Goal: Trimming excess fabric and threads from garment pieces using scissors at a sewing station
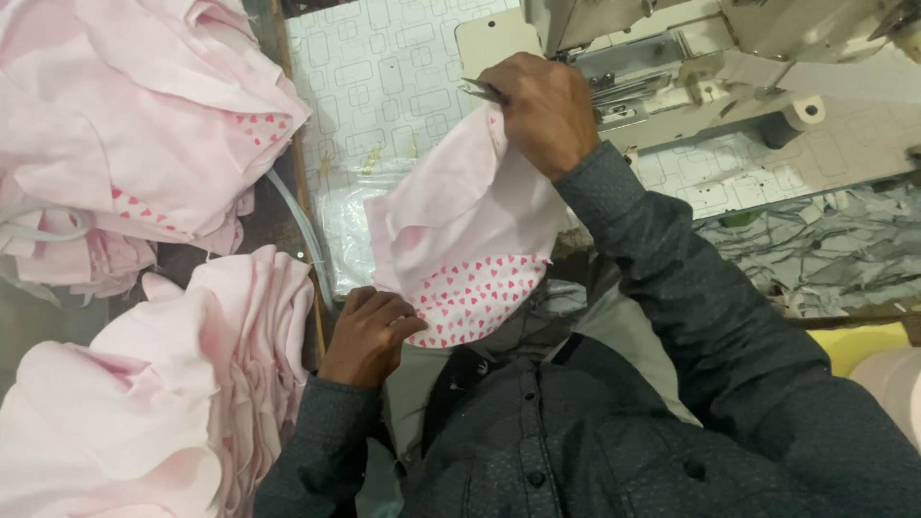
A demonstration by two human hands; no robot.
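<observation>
Two hands hold one pale pink garment piece [451, 216] at the middle of the frame, its lower part a white panel printed with small red hearts [475, 297]. At upper centre the right hand [539, 105] is closed tight on the cloth's top edge, with small metal snips [483, 91] poking out to the left of its fingers. Lower down, the left hand [369, 331] curls its fingers onto the heart panel's left edge, pinching it. Behind the cloth lies the table [384, 86], covered in a white sheet with rounded rectangles, and a sewing machine [672, 67] fills the upper right. Stacks of pink pieces [144, 115] fill the left side.
</observation>
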